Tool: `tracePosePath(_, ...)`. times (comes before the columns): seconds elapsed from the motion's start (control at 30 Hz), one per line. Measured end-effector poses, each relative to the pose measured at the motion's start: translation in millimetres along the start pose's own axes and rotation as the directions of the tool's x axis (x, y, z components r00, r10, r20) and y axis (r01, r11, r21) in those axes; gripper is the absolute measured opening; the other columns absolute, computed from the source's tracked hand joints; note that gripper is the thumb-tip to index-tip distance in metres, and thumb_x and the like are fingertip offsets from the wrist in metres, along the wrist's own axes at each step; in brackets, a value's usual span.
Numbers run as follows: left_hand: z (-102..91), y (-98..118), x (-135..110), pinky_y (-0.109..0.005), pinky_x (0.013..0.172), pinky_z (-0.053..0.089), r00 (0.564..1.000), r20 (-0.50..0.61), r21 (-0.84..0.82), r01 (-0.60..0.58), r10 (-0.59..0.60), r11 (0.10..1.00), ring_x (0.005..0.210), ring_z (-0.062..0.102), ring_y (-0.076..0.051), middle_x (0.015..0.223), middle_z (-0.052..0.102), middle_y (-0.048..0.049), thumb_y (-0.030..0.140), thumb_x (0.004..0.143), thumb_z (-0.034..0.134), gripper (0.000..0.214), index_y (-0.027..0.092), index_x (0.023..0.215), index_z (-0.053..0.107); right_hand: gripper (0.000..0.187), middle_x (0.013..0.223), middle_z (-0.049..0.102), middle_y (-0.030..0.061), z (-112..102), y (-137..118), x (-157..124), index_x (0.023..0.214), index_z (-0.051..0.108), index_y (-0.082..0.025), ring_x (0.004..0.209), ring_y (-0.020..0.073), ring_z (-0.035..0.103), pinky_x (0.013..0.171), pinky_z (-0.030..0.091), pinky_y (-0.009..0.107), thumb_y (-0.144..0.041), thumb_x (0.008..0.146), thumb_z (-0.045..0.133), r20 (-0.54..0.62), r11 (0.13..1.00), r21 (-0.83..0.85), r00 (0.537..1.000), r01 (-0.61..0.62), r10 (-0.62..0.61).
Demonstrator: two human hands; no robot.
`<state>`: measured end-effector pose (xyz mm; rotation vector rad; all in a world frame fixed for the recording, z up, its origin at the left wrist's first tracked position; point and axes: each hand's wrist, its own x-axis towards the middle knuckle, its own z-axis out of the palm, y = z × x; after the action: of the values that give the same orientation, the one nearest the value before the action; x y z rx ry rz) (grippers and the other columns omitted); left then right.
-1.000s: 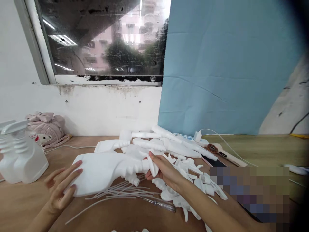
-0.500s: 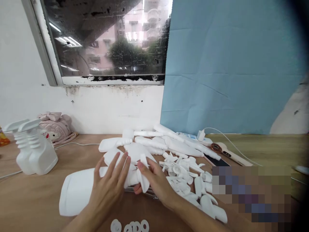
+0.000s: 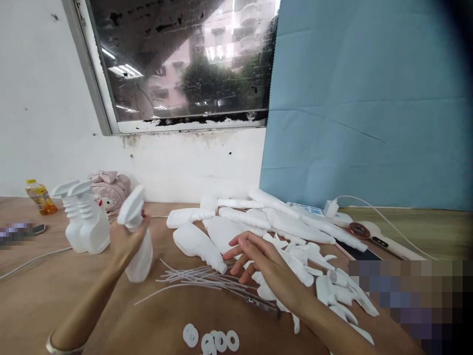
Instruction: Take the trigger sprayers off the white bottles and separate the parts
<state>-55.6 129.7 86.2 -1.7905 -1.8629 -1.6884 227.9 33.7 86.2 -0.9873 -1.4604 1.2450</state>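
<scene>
A white spray bottle [image 3: 139, 256] with its trigger head stands upright in my left hand [image 3: 127, 239], whose fingers wrap round its neck. My right hand [image 3: 271, 268] hovers with fingers apart and nothing in them, over the edge of a pile of white plastic parts. Just left of its fingertips lies a loose white bottle [image 3: 194, 244], on its side. Thin white tubes [image 3: 199, 280] are spread below it, between my hands. Two finished-looking spray bottles [image 3: 88, 222] stand upright to the left of my left hand.
White washers [image 3: 220, 340] lie at the front. More bottles [image 3: 240, 217] and trigger parts [image 3: 310, 256] are heaped at centre right. A pink bag [image 3: 111, 192] and a yellow drink bottle [image 3: 40, 197] stand at the back left. A phone, a charger [image 3: 331, 208] and a cable lie right.
Both hands were together on a bottle lying tilted at the centre. Now my left hand has carried it left, upright, and my right hand has let go and moved right. The view has shifted left.
</scene>
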Motion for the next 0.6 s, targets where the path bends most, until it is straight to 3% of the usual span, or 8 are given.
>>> tracePosePath(0.17,-10.1,-40.5,40.2,-0.035,0.074,0.047,0.992,-0.071,-0.007,0.106,-0.106,0.994,0.079,0.061,-0.025,0.081,0.067,-0.0080,0.042,0.064,0.059,0.038,0.011,0.084,0.064,0.033,0.086,0.063,0.0065,1.9,4.7,1.5,0.085,0.051,-0.017,0.066,0.0140,0.059,0.054,0.047,0.026,-0.048,0.086,0.040,0.045,0.998,-0.065,0.999,-0.018,0.021)
tracePosePath(0.33,-12.2,-77.2,57.2,-0.035,0.074,0.047,0.982,-0.064,0.024,0.178,-0.176,0.984,0.082,0.061,-0.025,0.086,0.066,-0.0099,0.036,0.065,0.059,0.037,0.008,0.088,0.064,0.033,0.085,0.063,0.0056,2.6,7.9,5.1,0.082,0.051,-0.017,0.067,0.0136,0.058,0.055,0.046,0.025,-0.048,0.086,0.040,0.054,0.992,-0.113,0.997,-0.048,0.054)
tracePosePath(0.47,-18.3,-90.9,53.8,-0.036,0.080,0.046,0.989,0.015,0.080,0.147,-0.149,0.986,0.093,0.059,-0.025,0.099,0.064,-0.0079,0.042,0.072,0.054,0.042,0.012,0.101,0.060,0.034,0.085,0.063,0.0050,4.4,11.1,6.6,0.081,0.052,-0.018,0.067,0.0135,0.058,0.056,0.045,0.025,-0.049,0.086,0.040,0.064,0.986,-0.149,0.994,-0.073,0.084)
tracePosePath(0.6,-25.5,-102.4,25.8,-0.041,0.075,0.048,0.993,0.086,0.190,0.066,-0.083,0.980,0.093,0.057,-0.029,0.099,0.059,-0.0084,0.054,0.071,0.055,0.061,0.013,0.114,0.044,0.031,0.083,0.062,0.0038,7.4,16.5,7.2,0.082,0.053,-0.018,0.066,0.0128,0.057,0.055,0.044,0.023,-0.046,0.086,0.042,0.058,0.975,-0.206,0.993,-0.085,0.099)
